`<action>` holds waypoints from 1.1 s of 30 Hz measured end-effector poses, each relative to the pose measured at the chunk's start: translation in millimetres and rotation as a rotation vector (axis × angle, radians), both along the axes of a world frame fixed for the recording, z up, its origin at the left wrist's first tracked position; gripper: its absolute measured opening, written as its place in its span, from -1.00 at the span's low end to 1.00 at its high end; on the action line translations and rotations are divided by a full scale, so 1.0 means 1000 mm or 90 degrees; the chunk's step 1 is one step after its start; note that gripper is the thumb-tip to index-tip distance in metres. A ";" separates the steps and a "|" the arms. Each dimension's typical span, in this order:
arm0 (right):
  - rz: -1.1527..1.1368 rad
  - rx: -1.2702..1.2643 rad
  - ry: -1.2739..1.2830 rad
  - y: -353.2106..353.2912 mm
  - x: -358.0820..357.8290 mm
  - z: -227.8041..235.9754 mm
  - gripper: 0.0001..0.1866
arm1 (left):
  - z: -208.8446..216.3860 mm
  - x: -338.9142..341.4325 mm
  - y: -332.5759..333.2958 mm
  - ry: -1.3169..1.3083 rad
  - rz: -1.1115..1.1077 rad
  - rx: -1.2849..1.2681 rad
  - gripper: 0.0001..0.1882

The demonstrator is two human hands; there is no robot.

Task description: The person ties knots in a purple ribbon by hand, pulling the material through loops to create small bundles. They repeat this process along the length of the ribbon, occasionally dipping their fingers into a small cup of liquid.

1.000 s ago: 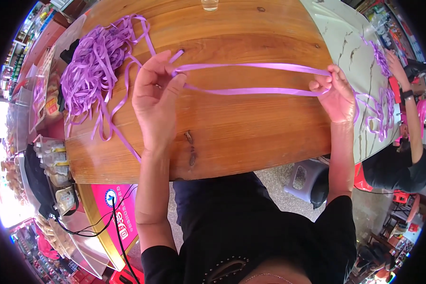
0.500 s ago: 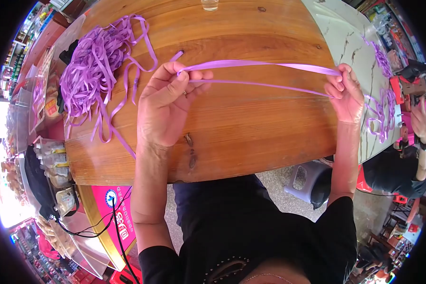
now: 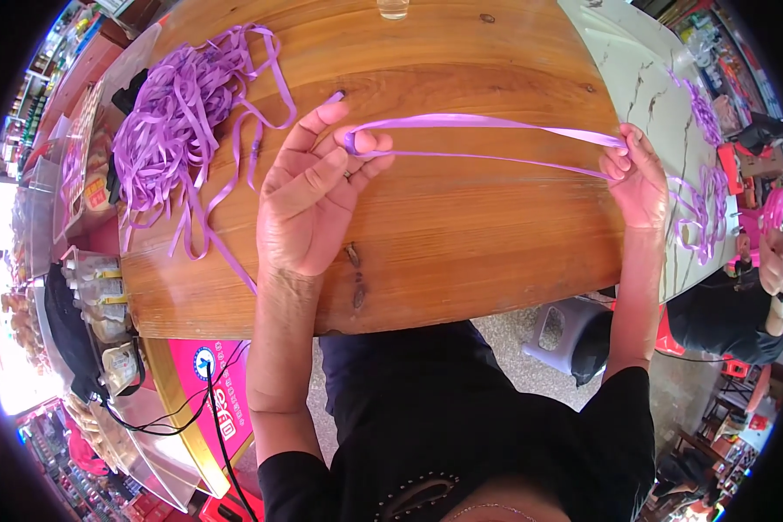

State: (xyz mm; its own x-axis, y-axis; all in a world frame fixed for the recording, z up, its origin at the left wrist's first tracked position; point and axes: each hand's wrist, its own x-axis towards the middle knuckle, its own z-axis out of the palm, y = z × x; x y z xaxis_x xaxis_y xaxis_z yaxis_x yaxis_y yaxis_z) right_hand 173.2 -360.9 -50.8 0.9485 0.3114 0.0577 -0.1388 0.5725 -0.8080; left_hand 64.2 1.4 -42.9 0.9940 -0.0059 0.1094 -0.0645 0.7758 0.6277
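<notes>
Stretched between my two hands above the wooden table is a loop of purple ribbon (image 3: 478,121), its two strands running one above the other. At its left end, my left hand (image 3: 302,204) holds it between thumb and fingers, with a small purple knot or joint at the fingertips and the index finger raised. A dark-tipped ribbon end shows just beyond that index finger; whether it belongs to this loop I cannot tell. My right hand (image 3: 639,183) is closed on the other end, palm partly turned up. Left of my left hand lies a tangled heap of purple ribbons (image 3: 169,126).
Wooden table (image 3: 487,252) lies under my hands. A clear glass (image 3: 392,9) stands at its far edge. On the right, a white marbled table (image 3: 639,78) carries more purple ribbon (image 3: 712,209), with another person's hand (image 3: 772,261) beyond. A grey stool (image 3: 555,335) stands below.
My left hand's index finger has lifted and spread, and its thumb has shifted, baring the purple knot. The ribbon loop stays stretched; my right hand has hardly moved.
</notes>
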 end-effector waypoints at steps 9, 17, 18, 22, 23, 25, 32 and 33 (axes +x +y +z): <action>-0.034 -0.071 -0.002 0.002 -0.002 -0.002 -0.79 | 0.000 -0.004 -0.005 0.025 0.080 0.092 -0.74; -0.067 -0.434 -0.118 0.027 -0.015 -0.016 -0.85 | -0.032 -0.001 0.006 0.012 0.287 0.532 -0.79; -0.083 -0.484 -0.132 0.026 -0.016 -0.014 -0.85 | -0.031 -0.001 0.005 0.009 0.299 0.535 -0.79; -0.095 -0.684 -0.292 0.038 -0.019 -0.005 -0.84 | -0.007 -0.012 0.021 -0.071 0.422 0.736 -0.75; -0.138 -0.830 -0.412 0.046 -0.022 0.000 -0.84 | 0.002 -0.016 0.030 -0.124 0.506 0.901 -0.75; -0.129 -0.888 -0.507 0.065 -0.030 0.015 -0.82 | 0.012 -0.021 0.068 -0.124 0.559 0.916 -0.77; -0.302 -1.015 -0.676 0.065 -0.025 0.004 -0.84 | 0.082 -0.027 0.255 0.041 0.927 1.120 -0.96; -0.289 -1.010 -0.665 0.065 -0.023 0.002 -0.85 | 0.083 -0.028 0.286 0.068 0.967 1.196 -0.94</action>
